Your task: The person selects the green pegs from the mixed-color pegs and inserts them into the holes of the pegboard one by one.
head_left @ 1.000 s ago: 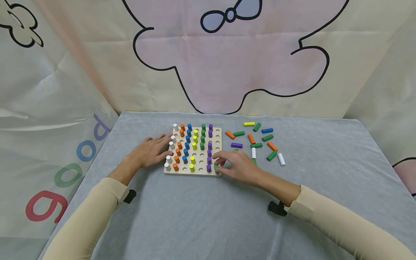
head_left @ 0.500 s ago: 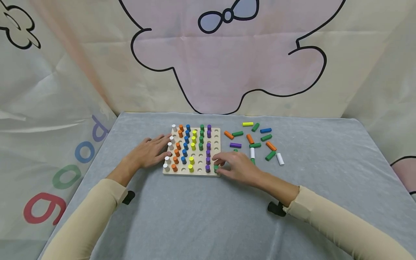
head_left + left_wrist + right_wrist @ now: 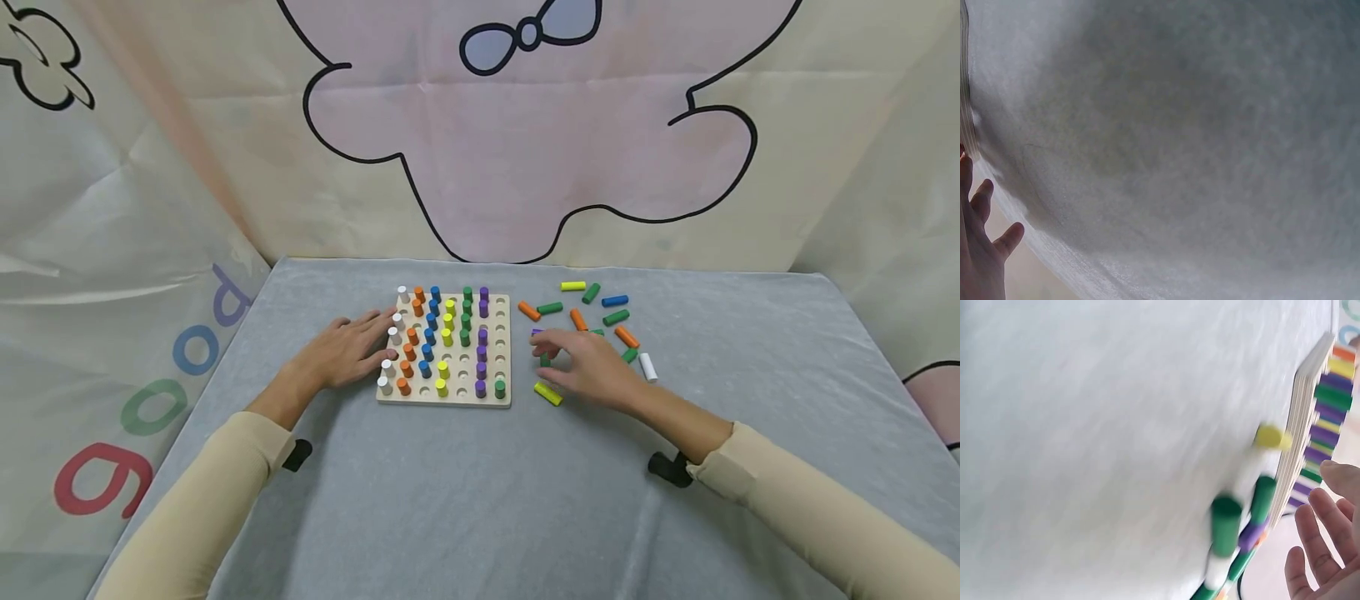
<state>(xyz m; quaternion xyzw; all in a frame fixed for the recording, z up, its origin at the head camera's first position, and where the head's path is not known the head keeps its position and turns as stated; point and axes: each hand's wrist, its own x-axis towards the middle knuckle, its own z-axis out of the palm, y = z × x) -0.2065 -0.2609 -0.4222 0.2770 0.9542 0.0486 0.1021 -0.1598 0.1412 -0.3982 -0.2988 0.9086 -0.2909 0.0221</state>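
**Bright pegs on pale wood and grey felt**

The peg board (image 3: pixel 444 398) is pale, unpainted wood. Its standing pegs run in colour columns: white (image 3: pixel 385 385), orange (image 3: pixel 404 387), blue (image 3: pixel 424 369), yellow (image 3: pixel 442 387), green (image 3: pixel 466 337) and purple (image 3: pixel 481 388), with a single dark green peg (image 3: pixel 499 388) at the near right corner. The surface (image 3: pixel 480 500) is covered in light grey felt. Loose pegs lie on it in yellow (image 3: pixel 547 393), orange (image 3: pixel 529 311), green (image 3: pixel 617 317), blue (image 3: pixel 616 301) and white (image 3: pixel 648 367). Both sleeves (image 3: pixel 202 500) are cream. The backdrop (image 3: pixel 525 150) is cream with a pale pink shape outlined in black and a blue bow; at the left it carries letters in purple, blue, green and red.
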